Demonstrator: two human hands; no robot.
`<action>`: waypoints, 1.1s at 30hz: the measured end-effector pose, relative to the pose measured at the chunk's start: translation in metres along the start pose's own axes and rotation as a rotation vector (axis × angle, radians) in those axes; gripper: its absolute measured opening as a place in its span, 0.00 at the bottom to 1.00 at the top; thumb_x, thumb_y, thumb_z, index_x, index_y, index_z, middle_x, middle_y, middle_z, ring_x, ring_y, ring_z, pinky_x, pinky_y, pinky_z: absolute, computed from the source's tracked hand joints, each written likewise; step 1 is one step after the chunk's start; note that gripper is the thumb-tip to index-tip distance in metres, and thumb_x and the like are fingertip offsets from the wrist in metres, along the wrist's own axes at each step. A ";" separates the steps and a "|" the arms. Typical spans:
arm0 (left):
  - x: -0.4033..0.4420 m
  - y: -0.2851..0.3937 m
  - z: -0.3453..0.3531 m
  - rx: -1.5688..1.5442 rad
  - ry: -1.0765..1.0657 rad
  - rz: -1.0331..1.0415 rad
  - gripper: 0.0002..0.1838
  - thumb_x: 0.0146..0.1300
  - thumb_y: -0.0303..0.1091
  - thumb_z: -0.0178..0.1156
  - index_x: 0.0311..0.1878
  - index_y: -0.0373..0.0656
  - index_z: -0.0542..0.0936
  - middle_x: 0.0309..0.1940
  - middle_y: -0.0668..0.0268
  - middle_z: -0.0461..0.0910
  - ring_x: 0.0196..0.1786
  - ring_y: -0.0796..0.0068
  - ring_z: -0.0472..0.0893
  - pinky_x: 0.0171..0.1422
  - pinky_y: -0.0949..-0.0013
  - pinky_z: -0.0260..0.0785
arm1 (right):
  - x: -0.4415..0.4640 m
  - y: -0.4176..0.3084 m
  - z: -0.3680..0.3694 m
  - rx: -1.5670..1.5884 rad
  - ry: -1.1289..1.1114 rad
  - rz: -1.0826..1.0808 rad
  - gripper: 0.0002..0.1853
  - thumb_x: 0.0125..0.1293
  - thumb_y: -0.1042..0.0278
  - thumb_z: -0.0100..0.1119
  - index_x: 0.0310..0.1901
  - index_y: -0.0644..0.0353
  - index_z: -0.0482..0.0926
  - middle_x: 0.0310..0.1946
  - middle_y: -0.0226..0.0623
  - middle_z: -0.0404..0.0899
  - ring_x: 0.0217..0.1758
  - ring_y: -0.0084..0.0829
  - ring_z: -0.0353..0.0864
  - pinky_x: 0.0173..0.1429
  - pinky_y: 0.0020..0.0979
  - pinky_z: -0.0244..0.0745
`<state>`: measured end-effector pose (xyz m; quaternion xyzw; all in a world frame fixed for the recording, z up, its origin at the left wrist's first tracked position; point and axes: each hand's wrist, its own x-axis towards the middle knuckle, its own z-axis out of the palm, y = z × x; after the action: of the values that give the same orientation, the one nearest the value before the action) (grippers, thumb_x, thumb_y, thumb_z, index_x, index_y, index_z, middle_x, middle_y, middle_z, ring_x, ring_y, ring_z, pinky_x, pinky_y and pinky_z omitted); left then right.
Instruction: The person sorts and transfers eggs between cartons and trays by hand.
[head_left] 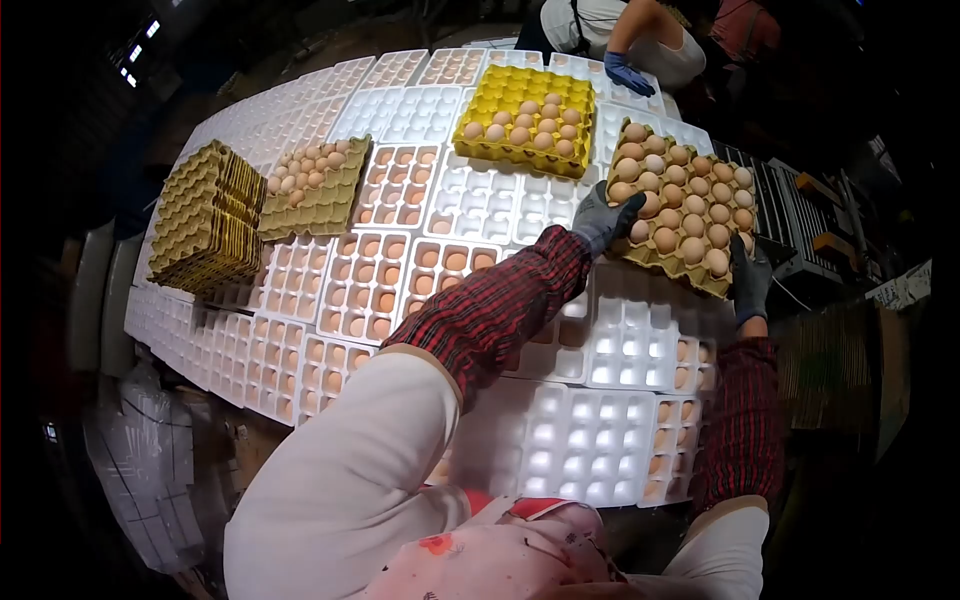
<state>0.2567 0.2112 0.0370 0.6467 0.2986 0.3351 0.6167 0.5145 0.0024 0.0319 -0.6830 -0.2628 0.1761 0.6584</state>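
Pulp egg tray (655, 263), loaded w/ light-brown eggs (693, 224), is at 2 o'clock betw. both hands. Gloved L hand (602, 219) part-closed on its 9 o'clock edge; gloved R hand (749, 276) likewise, approx. 4 o'clock; can't tell how far fingers reach underneath. Prob. heavyish w/ load, rough rather than slippery, semi-stiff, apt to sag mid-tray; eggs v. fragile. Best hold: opp. edges, fingers under rim, kept lvl. Yellow egg tray (520, 157) at 12ish; pulp tray stack (192, 205) approx. 10.
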 end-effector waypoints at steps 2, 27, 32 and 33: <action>-0.040 -0.009 -0.023 -0.034 0.045 0.066 0.40 0.58 0.58 0.71 0.64 0.37 0.74 0.52 0.58 0.82 0.52 0.67 0.82 0.56 0.63 0.75 | -0.062 -0.016 0.018 0.055 0.090 -0.015 0.16 0.69 0.66 0.66 0.52 0.69 0.80 0.44 0.34 0.83 0.42 0.23 0.80 0.46 0.29 0.77; -0.417 0.034 -0.319 0.933 -0.059 0.017 0.30 0.57 0.43 0.71 0.62 0.44 0.77 0.56 0.57 0.78 0.57 0.53 0.78 0.63 0.55 0.69 | -0.461 -0.053 0.256 -0.689 -0.926 -0.403 0.31 0.59 0.60 0.69 0.64 0.56 0.73 0.58 0.44 0.74 0.57 0.47 0.77 0.57 0.45 0.76; -0.430 -0.015 -0.266 1.437 -0.317 0.316 0.21 0.62 0.43 0.65 0.57 0.48 0.78 0.56 0.63 0.78 0.58 0.61 0.76 0.60 0.59 0.67 | -0.465 -0.028 0.267 -0.742 -0.913 -0.494 0.23 0.56 0.63 0.68 0.55 0.53 0.76 0.53 0.41 0.77 0.52 0.43 0.80 0.52 0.43 0.77; -0.427 -0.011 -0.266 1.380 -0.369 0.262 0.21 0.61 0.42 0.65 0.56 0.48 0.78 0.56 0.63 0.78 0.57 0.61 0.76 0.59 0.59 0.68 | -0.462 -0.027 0.265 -0.650 -0.926 -0.418 0.22 0.56 0.64 0.68 0.53 0.53 0.76 0.53 0.42 0.77 0.52 0.43 0.81 0.52 0.43 0.77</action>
<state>-0.2117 0.0292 0.0026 0.9650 0.2531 0.0267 0.0632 -0.0145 -0.0568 -0.0085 -0.6354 -0.6912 0.2325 0.2537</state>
